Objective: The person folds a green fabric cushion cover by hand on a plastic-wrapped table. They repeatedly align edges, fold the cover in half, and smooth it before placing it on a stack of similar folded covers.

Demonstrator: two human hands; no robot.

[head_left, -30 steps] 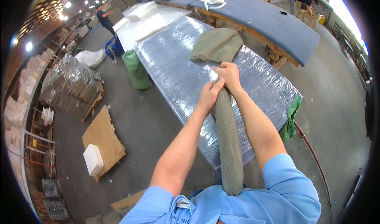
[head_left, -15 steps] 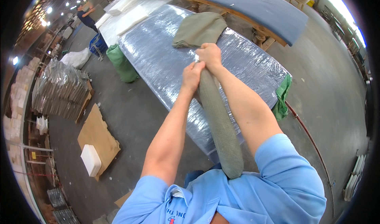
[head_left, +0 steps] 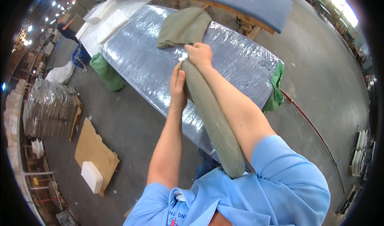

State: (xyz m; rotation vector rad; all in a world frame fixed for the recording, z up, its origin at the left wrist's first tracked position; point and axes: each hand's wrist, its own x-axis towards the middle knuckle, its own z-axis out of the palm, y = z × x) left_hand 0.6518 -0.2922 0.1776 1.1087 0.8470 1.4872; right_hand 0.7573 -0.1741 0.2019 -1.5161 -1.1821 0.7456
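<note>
"Clear plastic film is covering the long table [head_left: 244, 66] we are standing at, and a blue-topped bench [head_left: 240, 2] is running beyond it."

"And what are we handling?"

"We are holding a grey-green bolster [head_left: 216, 124] aslant at the table's near side, its lower end resting against our blue shirt [head_left: 260, 190]. Whether its upper end is touching the film, we cannot tell."

"Just past that end, an olive cloth [head_left: 184, 27] is lying folded on the film."

"How are our hands doing?"

"Our right hand [head_left: 199, 55] is curling tightly on the bolster's upper end; its fingertips are partly hiding. Our left hand [head_left: 179, 88] is lying along the bolster's left side, fingers straightening rather than gripping."
</note>
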